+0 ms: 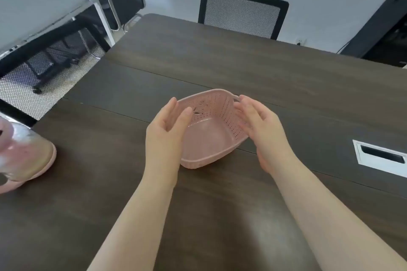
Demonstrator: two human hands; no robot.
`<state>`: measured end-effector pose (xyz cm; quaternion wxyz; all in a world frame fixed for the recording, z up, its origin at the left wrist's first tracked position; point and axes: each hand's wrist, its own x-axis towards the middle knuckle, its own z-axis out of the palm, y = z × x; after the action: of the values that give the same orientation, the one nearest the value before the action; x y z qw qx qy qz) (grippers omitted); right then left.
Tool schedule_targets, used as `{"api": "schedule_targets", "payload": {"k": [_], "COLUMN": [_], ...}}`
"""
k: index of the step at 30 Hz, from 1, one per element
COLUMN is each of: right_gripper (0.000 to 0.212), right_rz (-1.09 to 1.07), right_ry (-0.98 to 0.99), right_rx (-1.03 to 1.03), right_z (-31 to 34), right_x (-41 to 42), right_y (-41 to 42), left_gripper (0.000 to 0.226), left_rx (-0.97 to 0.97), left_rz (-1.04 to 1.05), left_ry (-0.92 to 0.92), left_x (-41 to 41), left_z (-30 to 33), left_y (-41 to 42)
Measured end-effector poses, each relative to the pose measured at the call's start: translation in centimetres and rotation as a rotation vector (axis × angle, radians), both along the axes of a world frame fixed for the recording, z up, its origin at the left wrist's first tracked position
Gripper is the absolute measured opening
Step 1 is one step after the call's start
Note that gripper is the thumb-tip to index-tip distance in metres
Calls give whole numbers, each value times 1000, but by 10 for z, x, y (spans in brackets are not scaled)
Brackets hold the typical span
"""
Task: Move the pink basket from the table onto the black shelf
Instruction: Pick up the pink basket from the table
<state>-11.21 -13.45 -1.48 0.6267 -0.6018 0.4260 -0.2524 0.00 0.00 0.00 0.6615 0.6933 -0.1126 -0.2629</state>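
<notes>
Two open hands flank the pink perforated basket (211, 129), left hand (166, 127) and right hand (262, 129) spread at its sides, neither closed on it. It sits on the dark table (242, 67) between them. Judging by this, nothing is done: grasp, lift and carry to the black shelf (383, 26), beyond the right hand, remain.

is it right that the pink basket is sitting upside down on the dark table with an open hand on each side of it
Not quite. In the head view the pink basket sits right way up on the dark table: you look into its hollow, perforated inside and see its floor. The rest holds: the left hand and right hand are open, one on each side of it.
</notes>
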Motion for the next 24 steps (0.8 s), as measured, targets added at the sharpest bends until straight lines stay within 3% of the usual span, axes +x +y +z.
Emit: {"api": "schedule_targets", "payload": {"k": [4,7,10,12,14,16,18,24], "right_gripper": [41,42,52,60,58,47,44,44], "right_rz": [-58,-153,-184,-135,-50,8,22,-46], "right_ry": [-8,52,128,192,228,208,177,117], "right_rx": [-100,-243,-235,-122,12,130,204,209], "right_z": [-6,-14,-30,-43,-52,-56,-61,-43], "right_x": [1,4,6,9,11,14,14,6], "right_y": [-7,-18,-31,-37,-40,-40,-42,-38], "left_gripper": [55,69,87,91,80,47,28,20], "left_rx": [-17,114,180,182,168,131,108,115], "left_rz": [104,173,187,183,169,143,133,75], "left_ry": [-83,-149,-68,54,154,223,273,271], "left_x": [4,9,14,15,13,9,6,12], "left_z": [-15,-34,-51,-62,-70,-73,-72,-45], "left_y": [2,0,-2,-4,-4,-5,-5,-9]}}
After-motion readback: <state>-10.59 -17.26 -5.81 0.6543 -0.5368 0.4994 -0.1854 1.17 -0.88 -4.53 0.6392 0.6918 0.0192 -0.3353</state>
